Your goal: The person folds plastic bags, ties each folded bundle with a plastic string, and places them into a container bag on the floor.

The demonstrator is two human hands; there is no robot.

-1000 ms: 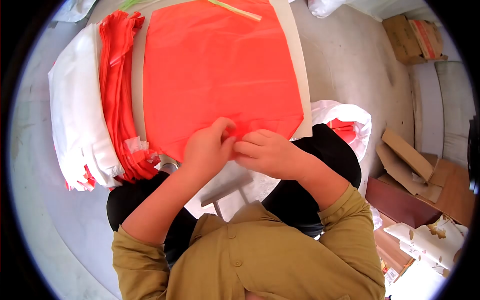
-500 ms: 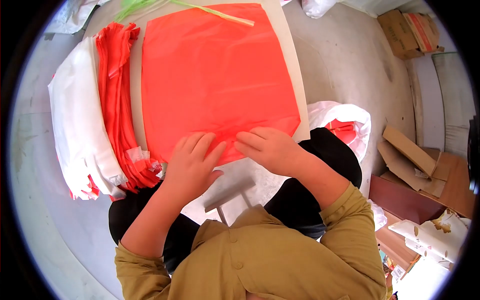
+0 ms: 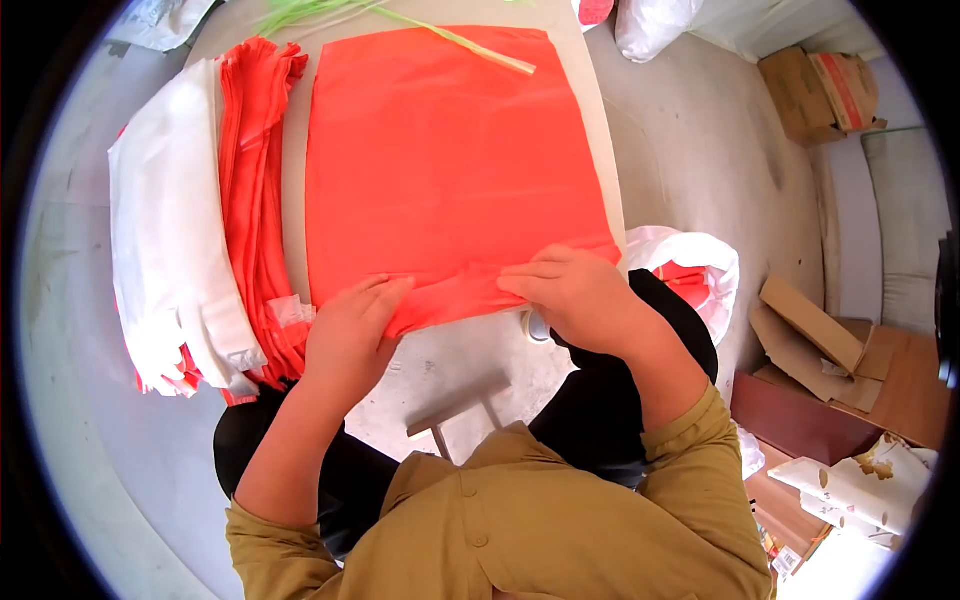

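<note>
A flat red plastic sheet (image 3: 450,160) lies on a pale board (image 3: 611,180) in front of me, its near edge creased and hanging a little over the board. My left hand (image 3: 352,330) closes on the near left edge, fingers on top and thumb tucked at the underside. At the near right edge, my right hand (image 3: 572,295) has its fingers bent over the same sheet, its thumb hidden. Between the hands the red plastic is bunched into folds. Thin green strips (image 3: 455,45) lie across the sheet's far edge.
Left of the sheet stands a pile of folded white plastic (image 3: 170,220) and red plastic (image 3: 250,200). A white sack (image 3: 722,270) with red plastic inside is by my right knee. Cardboard boxes (image 3: 800,95) and an opened carton (image 3: 820,345) sit at right.
My hands have moved apart, the left one leftward and the right one rightward along the near edge. The sheet's near edge is now gathered and creased between them. The whole view has shifted slightly.
</note>
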